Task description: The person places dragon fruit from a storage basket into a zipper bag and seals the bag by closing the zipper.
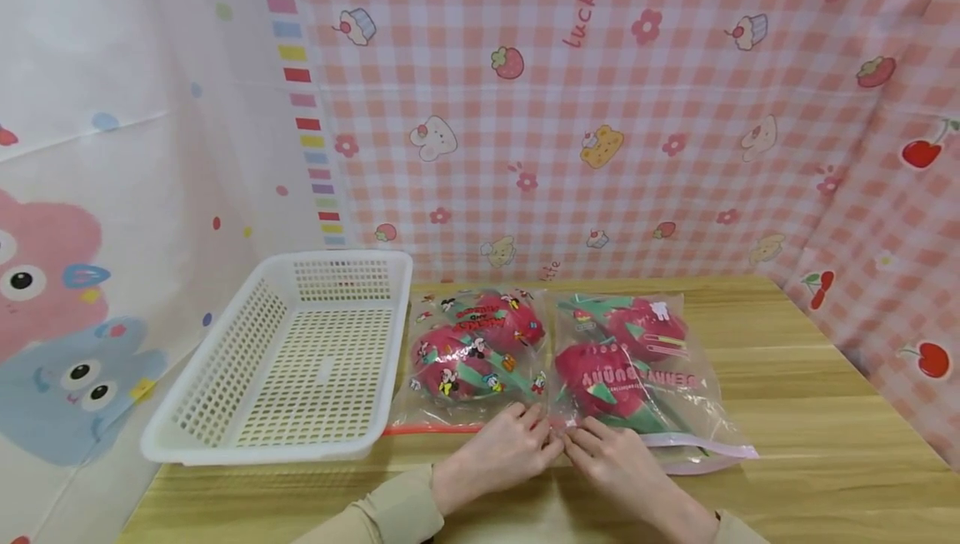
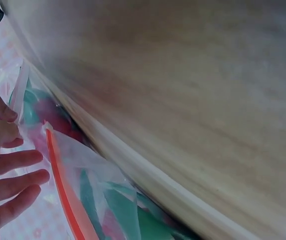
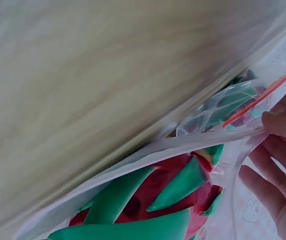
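Two clear zip bags lie side by side, each holding red dragon fruits with green scales. The left zip bag has a red zip strip and cartoon figures. The right zip bag carries a pale pink strip, and its mouth gapes in the right wrist view. My left hand pinches the left end of that pink strip between thumb and index finger, the other fingers spread loosely. Right beside it, my right hand pinches the same strip near its corner. Dragon fruits show just inside the mouth.
A white plastic basket with perforated walls stands left of the bags on the wooden table. Patterned cloth curtains hang behind the table and along both sides.
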Available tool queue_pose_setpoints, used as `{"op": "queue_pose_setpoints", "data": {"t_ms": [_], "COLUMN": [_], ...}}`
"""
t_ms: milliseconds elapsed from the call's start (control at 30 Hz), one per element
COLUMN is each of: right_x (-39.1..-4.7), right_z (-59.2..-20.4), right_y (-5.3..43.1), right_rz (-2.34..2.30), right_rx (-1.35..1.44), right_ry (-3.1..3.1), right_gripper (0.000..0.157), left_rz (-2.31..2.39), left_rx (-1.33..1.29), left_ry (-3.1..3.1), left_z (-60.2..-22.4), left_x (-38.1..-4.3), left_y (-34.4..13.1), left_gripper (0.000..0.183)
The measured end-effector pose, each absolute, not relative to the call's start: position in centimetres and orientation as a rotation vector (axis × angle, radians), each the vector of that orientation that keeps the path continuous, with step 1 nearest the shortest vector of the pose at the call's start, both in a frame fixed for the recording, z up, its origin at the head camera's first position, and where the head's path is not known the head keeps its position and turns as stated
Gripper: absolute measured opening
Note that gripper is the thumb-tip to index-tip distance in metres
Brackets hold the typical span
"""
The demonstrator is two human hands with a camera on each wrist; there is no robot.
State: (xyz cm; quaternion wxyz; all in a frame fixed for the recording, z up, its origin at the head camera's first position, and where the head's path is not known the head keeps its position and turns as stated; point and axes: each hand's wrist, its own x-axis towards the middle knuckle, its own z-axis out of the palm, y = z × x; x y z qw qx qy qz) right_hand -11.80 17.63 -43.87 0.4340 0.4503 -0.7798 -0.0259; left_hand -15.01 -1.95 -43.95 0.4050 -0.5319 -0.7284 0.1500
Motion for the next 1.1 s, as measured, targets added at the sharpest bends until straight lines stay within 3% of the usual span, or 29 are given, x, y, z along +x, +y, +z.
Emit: {"op": "queue_pose_setpoints", "data": {"t_ms": [200,867,1100], "right_x": [-11.0,-8.5,-7.6], "right_z": [-43.8,-43.5,-41.8], "right_y": [18.8,30.3,33.3], "right_rz": [-0.071,-0.253,-0.257], "right_rx": [1.051,0.624,0.334], "right_ry": [-2.013,-2.274,-2.691], "right_gripper": [0.022,0.011,0.028], "left_rz": [0.402,0.486,0.427], "left_rx": [-1.383,-1.454,-1.457], "left_ry": [-1.889,-1.946,-1.947], "left_z": [-44.1,-43.8,-43.7], "left_x": [-14.6,-14.0,-14.1], "left_y": [-1.4,-1.7,-1.7], "left_gripper": [0.015,0.007,0.010]}}
